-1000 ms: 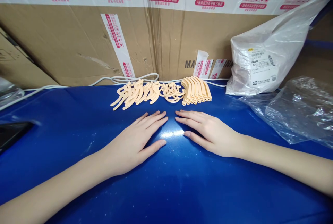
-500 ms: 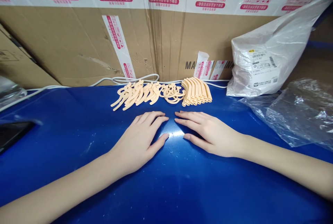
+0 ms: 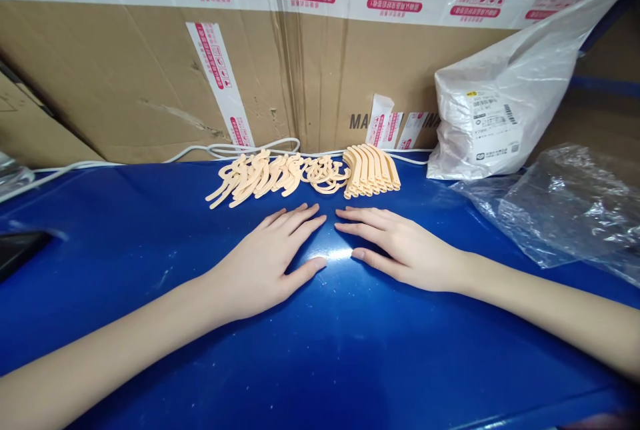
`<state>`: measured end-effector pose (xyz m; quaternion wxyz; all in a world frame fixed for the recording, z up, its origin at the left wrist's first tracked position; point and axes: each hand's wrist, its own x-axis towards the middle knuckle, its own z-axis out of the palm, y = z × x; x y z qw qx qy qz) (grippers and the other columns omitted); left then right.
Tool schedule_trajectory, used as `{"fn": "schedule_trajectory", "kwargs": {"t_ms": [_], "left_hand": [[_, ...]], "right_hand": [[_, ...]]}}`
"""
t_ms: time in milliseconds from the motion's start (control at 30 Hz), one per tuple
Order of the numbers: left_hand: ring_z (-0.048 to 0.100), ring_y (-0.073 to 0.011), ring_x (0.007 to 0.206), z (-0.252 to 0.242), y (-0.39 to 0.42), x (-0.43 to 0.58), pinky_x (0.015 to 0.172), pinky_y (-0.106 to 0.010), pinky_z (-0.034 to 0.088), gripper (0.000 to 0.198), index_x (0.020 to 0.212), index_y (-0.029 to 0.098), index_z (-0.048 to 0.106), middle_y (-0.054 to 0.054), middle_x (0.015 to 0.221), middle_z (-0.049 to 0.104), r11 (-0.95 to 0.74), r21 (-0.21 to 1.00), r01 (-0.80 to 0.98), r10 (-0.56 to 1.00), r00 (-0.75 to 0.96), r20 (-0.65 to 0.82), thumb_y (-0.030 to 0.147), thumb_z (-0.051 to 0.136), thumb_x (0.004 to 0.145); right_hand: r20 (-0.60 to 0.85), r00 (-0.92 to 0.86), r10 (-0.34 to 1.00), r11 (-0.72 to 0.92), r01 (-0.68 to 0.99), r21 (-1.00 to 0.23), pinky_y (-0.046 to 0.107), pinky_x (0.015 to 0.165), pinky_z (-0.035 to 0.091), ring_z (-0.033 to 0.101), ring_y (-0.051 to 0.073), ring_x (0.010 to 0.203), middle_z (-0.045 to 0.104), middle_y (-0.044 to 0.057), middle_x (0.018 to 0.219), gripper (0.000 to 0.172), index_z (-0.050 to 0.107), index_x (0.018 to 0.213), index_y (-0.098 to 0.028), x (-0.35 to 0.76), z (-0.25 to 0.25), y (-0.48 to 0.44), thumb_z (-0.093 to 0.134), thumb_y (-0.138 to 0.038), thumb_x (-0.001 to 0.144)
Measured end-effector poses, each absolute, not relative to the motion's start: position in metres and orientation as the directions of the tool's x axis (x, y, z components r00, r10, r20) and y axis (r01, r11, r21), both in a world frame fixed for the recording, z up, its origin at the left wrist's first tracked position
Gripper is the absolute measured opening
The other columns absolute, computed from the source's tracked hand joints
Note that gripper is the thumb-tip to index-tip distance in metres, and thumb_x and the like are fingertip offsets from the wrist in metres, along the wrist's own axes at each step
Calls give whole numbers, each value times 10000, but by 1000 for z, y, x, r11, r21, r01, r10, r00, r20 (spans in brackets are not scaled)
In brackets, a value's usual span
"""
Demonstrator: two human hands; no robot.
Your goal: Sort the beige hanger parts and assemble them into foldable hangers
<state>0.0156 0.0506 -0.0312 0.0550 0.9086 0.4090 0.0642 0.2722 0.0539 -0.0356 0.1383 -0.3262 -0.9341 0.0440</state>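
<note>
My left hand (image 3: 267, 260) and my right hand (image 3: 400, 247) lie flat, palms down, on the blue table (image 3: 320, 350), fingertips almost meeting in the middle. Neither holds anything. Just beyond the fingers lies a row of peach-coloured plastic pieces: a loose spread of hook-shaped ones (image 3: 255, 177) on the left, a few curled ones (image 3: 325, 173) in the middle, and a neat stack of curved strips (image 3: 371, 170) on the right.
Large cardboard boxes (image 3: 300, 63) with red-and-white tape wall off the back. A white cable (image 3: 150, 160) runs along their base. A white plastic bag with a label (image 3: 490, 123) and crumpled clear plastic (image 3: 565, 207) sit at the right. A dark object (image 3: 17, 250) lies at the left edge.
Both hands stay flat on the table; my left hand's fingers lifted slightly and settled again. The view has shifted a little downward.
</note>
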Motion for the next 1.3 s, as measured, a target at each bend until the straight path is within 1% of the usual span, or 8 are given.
{"fn": "schedule_trajectory", "kwargs": {"t_ms": [200,333,500,633,767,833,1000,1300], "left_hand": [[306,-267,1474,-32,51,15,1189,-563,270,641,1502,225,372,-61,1592,350,-652,165,740,757,650,73,591,351,976],[343,-282,1452,-32,50,18,1173,-568,297,612,1474,216,412,-79,1577,377,-641,186,745,767,634,103,574,361,980],[513,-309,1265,-31,55,30,1049,-535,441,475,1330,157,550,-132,1404,547,-633,167,756,773,608,180,450,426,977],[529,-295,1187,-32,62,38,1007,-504,467,404,1264,143,578,-128,1294,582,-631,180,754,773,593,227,390,456,969],[505,-291,1220,-32,64,37,1036,-506,442,400,1279,144,563,-123,1321,564,-641,202,741,766,602,223,381,444,980],[503,-292,1222,-33,64,36,1038,-507,440,398,1279,143,564,-121,1319,565,-644,205,737,764,607,219,379,448,979],[498,-292,1227,-33,64,34,1043,-503,436,403,1289,145,556,-121,1327,563,-642,203,739,766,607,211,379,444,982],[489,-292,1239,-33,64,34,1057,-506,424,407,1293,153,550,-123,1345,552,-637,209,742,771,606,198,392,427,988]], "right_hand": [[270,-701,660,750,602,-273,424,1113,403,490,232,1341,521,122,1460,426,567,1357,-142,275,-39,46,450,-355,1008],[426,-440,791,605,668,-433,356,916,513,665,198,1023,720,77,1108,284,673,1107,-160,285,-27,66,492,-336,976],[506,-176,845,401,833,-381,376,685,485,636,218,675,680,53,727,275,674,992,-163,320,-2,136,501,-365,922],[299,11,954,94,937,-336,422,664,498,634,247,647,695,87,796,554,566,1253,-146,335,6,183,622,-506,835],[129,60,990,7,887,-461,407,551,516,618,229,551,694,96,767,720,534,1296,-139,332,-4,198,578,-664,805],[130,52,990,16,880,-474,414,576,529,641,244,597,701,105,777,721,556,1272,-145,328,-10,197,538,-700,812],[228,51,972,47,914,-403,515,839,496,660,361,960,704,175,1027,762,577,1260,-146,320,-19,191,549,-735,778],[242,23,970,71,926,-370,481,815,497,665,333,907,713,156,964,687,602,1229,-139,321,-19,194,541,-672,800]]}}
